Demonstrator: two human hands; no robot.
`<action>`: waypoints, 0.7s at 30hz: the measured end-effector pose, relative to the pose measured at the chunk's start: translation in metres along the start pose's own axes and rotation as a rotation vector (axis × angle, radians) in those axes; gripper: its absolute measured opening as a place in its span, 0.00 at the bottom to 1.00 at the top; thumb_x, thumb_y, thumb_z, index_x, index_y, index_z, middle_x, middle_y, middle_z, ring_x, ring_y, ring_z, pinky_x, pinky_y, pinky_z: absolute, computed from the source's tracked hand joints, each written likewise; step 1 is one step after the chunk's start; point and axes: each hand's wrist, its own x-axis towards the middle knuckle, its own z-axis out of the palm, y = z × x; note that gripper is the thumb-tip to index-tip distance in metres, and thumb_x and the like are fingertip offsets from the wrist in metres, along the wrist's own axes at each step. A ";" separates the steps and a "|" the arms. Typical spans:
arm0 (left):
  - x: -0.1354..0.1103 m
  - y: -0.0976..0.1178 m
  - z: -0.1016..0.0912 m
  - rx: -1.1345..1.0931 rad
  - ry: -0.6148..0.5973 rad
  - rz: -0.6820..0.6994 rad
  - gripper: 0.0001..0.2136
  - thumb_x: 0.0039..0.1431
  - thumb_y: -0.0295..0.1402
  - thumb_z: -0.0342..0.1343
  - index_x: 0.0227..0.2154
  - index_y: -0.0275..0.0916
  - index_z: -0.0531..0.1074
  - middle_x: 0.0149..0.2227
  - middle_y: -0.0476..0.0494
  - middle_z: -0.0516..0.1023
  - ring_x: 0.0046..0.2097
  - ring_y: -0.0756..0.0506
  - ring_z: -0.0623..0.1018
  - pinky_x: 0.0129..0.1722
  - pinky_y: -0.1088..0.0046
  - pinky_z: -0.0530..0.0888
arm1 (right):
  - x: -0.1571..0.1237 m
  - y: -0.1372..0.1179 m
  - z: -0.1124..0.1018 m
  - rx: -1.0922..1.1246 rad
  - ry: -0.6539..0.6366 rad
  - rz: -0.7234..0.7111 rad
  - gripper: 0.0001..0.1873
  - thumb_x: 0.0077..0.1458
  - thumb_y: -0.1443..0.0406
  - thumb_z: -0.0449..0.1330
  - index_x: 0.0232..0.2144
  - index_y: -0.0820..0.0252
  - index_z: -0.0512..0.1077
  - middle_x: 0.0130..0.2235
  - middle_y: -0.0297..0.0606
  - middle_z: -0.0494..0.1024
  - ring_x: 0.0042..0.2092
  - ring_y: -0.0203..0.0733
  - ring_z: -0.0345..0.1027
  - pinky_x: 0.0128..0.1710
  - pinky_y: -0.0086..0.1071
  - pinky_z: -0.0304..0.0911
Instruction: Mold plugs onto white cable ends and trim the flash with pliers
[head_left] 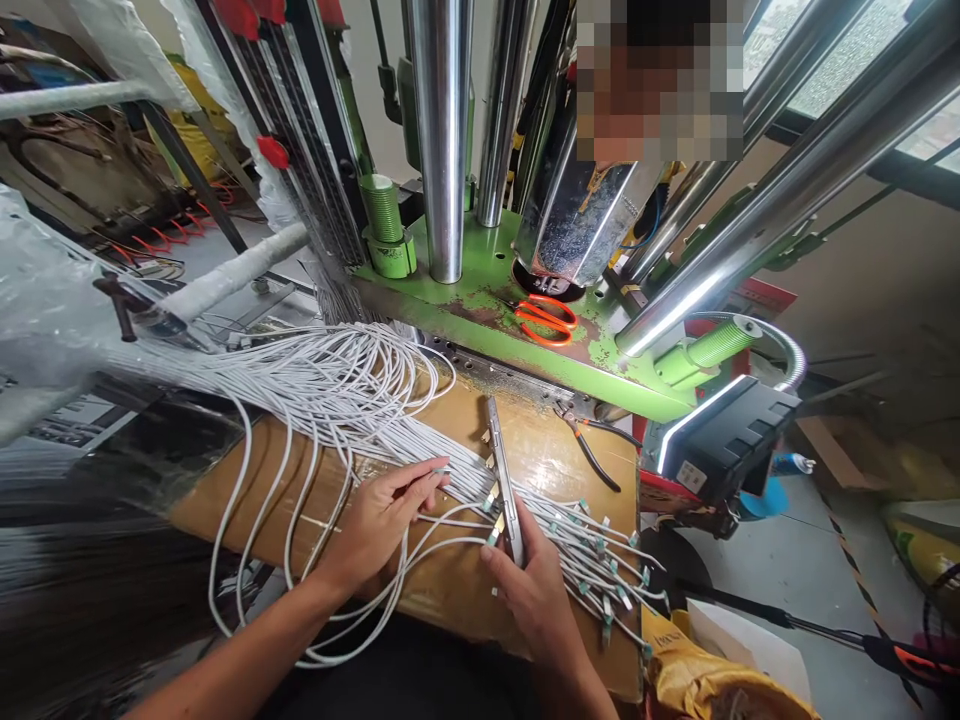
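My left hand lies with its fingers on a thick bundle of white cables, which spreads across a cardboard-covered board. My right hand grips an upright narrow steel bar by its lower end. The bar stands among the cables close to their ends. Small green-tipped connectors fan out at the cable ends to the right of the bar. Black-handled pliers lie on the board beyond my right hand.
Orange-handled scissors lie on the green steel bed of a machine, behind the board. Chrome columns rise from that bed. A black control box stands at the right, and a yellow bag sits at the lower right.
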 end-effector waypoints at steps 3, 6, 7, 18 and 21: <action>0.009 0.011 -0.004 0.114 -0.104 0.071 0.18 0.62 0.41 0.53 0.50 0.38 0.75 0.37 0.44 0.82 0.42 0.44 0.79 0.40 0.72 0.75 | 0.001 0.002 -0.001 0.010 0.001 0.004 0.34 0.53 0.63 0.60 0.62 0.55 0.58 0.29 0.27 0.61 0.27 0.32 0.50 0.23 0.24 0.53; 0.020 0.019 -0.002 0.275 -0.156 0.250 0.11 0.61 0.38 0.55 0.41 0.40 0.78 0.37 0.46 0.82 0.39 0.46 0.79 0.41 0.73 0.75 | 0.002 0.002 0.000 0.010 0.009 -0.012 0.34 0.52 0.63 0.60 0.61 0.56 0.59 0.28 0.26 0.62 0.26 0.32 0.50 0.24 0.25 0.54; 0.024 0.018 0.000 0.341 -0.179 0.353 0.09 0.61 0.36 0.55 0.38 0.40 0.79 0.37 0.46 0.82 0.38 0.46 0.80 0.41 0.73 0.75 | 0.002 0.002 0.000 0.004 0.014 -0.022 0.34 0.52 0.63 0.60 0.61 0.57 0.59 0.28 0.26 0.62 0.26 0.33 0.50 0.24 0.26 0.55; 0.046 -0.005 0.007 0.720 -0.260 1.106 0.14 0.64 0.22 0.45 0.46 0.34 0.73 0.42 0.38 0.81 0.45 0.45 0.79 0.50 0.64 0.75 | 0.004 -0.002 0.001 -0.029 0.037 -0.132 0.34 0.50 0.63 0.61 0.60 0.61 0.63 0.31 0.30 0.70 0.32 0.37 0.59 0.34 0.29 0.60; 0.047 -0.002 0.005 0.748 -0.281 1.131 0.15 0.64 0.21 0.44 0.48 0.34 0.72 0.43 0.38 0.81 0.45 0.45 0.79 0.50 0.64 0.75 | 0.004 -0.001 0.001 -0.029 0.038 -0.138 0.34 0.50 0.63 0.62 0.60 0.61 0.63 0.33 0.31 0.72 0.33 0.39 0.62 0.34 0.29 0.62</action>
